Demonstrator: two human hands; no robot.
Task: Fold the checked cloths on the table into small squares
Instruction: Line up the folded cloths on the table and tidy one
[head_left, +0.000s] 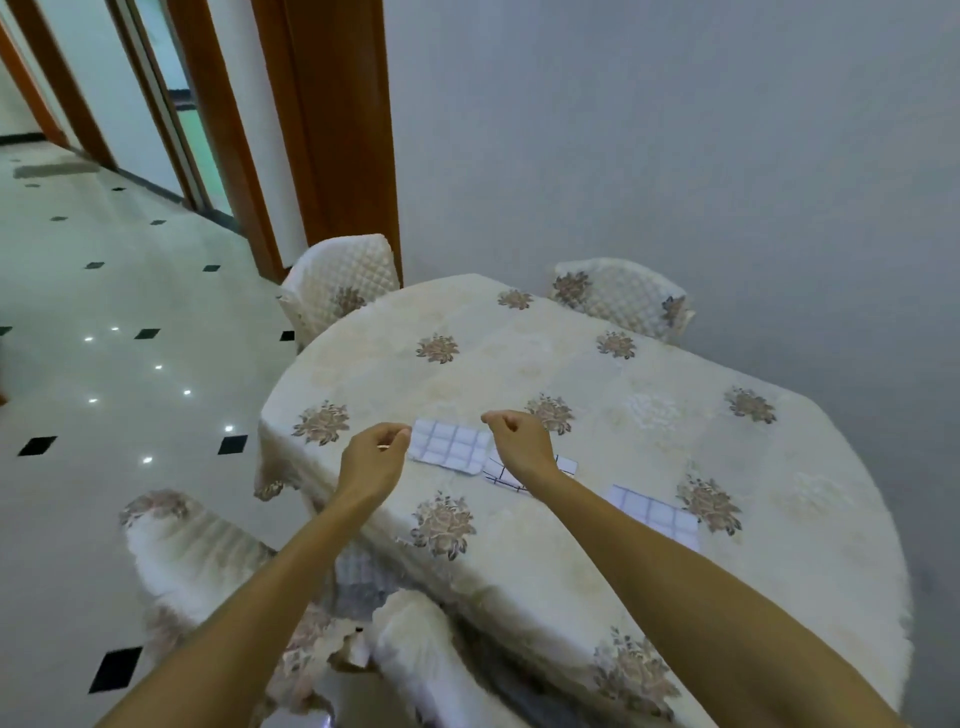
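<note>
A folded white cloth with grey checks (451, 446) lies flat on the cream flowered tablecloth (519, 530), between my two hands. My left hand (375, 456) hovers at its left edge with fingers curled in, touching or nearly touching the edge. My right hand (519, 439) hovers over its right corner, fingers curled, holding nothing visible. A second cloth with thin dark lines (506, 474) lies partly hidden under my right wrist. A third checked cloth (655, 514) lies folded farther right.
The round table stands against a grey wall (675, 156). Quilted chairs sit at the far left (340, 283), far right (623, 296) and near left (208, 561). A checked fabric (363, 577) lies on the near chair. Tiled floor (104, 338) opens to the left.
</note>
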